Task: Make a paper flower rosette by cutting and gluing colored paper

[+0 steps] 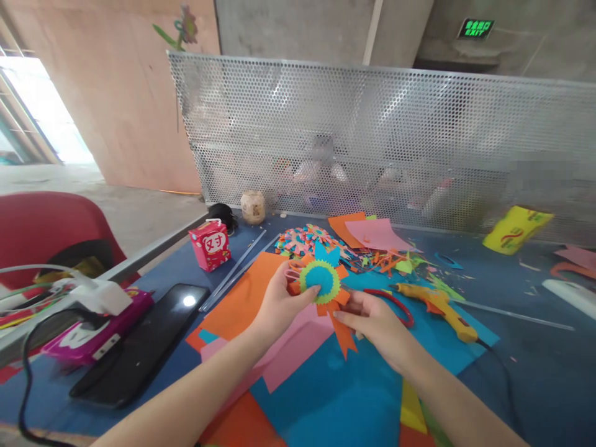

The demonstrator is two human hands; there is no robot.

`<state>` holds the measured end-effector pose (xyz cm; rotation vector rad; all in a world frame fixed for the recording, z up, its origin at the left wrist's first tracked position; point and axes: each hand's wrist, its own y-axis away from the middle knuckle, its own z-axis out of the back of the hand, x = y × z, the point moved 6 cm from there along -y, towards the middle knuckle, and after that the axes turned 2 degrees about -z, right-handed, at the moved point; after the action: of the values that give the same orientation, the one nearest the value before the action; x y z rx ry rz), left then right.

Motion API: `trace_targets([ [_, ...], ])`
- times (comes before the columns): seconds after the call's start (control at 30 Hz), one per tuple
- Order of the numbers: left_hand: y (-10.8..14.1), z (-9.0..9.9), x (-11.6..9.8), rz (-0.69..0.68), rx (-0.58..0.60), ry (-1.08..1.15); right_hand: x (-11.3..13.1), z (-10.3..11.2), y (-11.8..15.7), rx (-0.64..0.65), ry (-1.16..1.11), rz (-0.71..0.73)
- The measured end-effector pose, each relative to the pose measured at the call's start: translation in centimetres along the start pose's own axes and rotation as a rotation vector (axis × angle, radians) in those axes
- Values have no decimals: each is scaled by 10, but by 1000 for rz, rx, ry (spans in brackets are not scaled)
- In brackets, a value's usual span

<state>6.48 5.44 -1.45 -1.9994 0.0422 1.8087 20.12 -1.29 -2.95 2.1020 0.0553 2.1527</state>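
A paper rosette point(331, 280) with a blue centre, a yellow-green scalloped ring and orange strips is held up over the table. My left hand point(285, 298) is closed on its left side, the thumb pressed on the blue centre. My right hand point(372, 316) pinches the lower right edge by an orange paper tail point(343, 338) that hangs down with a notched end. Just behind the right hand lies a red loop point(400, 310), which looks like a scissors handle. A yellow hot glue gun point(440, 307) rests on blue paper point(335, 394) to the right.
Behind the rosette are piled paper flowers point(302, 239), paper scraps point(391, 261) and a pink sheet point(375, 234). On the left are a phone point(144, 338), a purple power strip point(97, 332), a red drink carton point(210, 246) and clear glue sticks point(235, 270). A perforated metal screen point(349, 136) borders the back.
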Motion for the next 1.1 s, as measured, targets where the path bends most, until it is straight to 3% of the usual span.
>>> trace_targets([
  [0.17,0,-1,0,-65,26,-7,4,-3,1,15,23,-3],
  [0.57,-1,1,2,-43,-17,-16,4,-2,-3,39,69,63],
  [0.77,3,-9,-1,-46,102,60,10,4,-4,-44,108,125],
  [1.1,2,-10,2,-72,103,-25,1,12,-11,-119,163,149],
])
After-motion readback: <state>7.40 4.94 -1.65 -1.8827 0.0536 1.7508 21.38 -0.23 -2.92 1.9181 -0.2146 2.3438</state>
